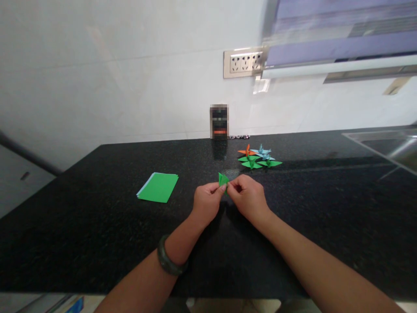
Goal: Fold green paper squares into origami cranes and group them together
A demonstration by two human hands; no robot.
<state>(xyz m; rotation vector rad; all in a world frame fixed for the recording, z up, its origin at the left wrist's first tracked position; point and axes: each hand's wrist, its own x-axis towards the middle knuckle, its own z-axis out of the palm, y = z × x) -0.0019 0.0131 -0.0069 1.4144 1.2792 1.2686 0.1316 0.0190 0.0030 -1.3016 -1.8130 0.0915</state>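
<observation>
In the head view, your left hand (206, 201) and right hand (248, 198) both pinched one folded green paper (223, 178) above the counter (97, 226). One stack of sheets (158, 187) lay left; four folded figures (251, 163) sat beyond.

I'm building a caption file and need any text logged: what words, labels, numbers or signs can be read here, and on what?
No text can be read anywhere.
The small dark object against the white wall: blurred out, unreadable.
The silver wall socket plate: no legible marking.
The stack of green paper sheets and the small folded green paper piece, pinched between the left hand and right hand: plain, no print.
</observation>
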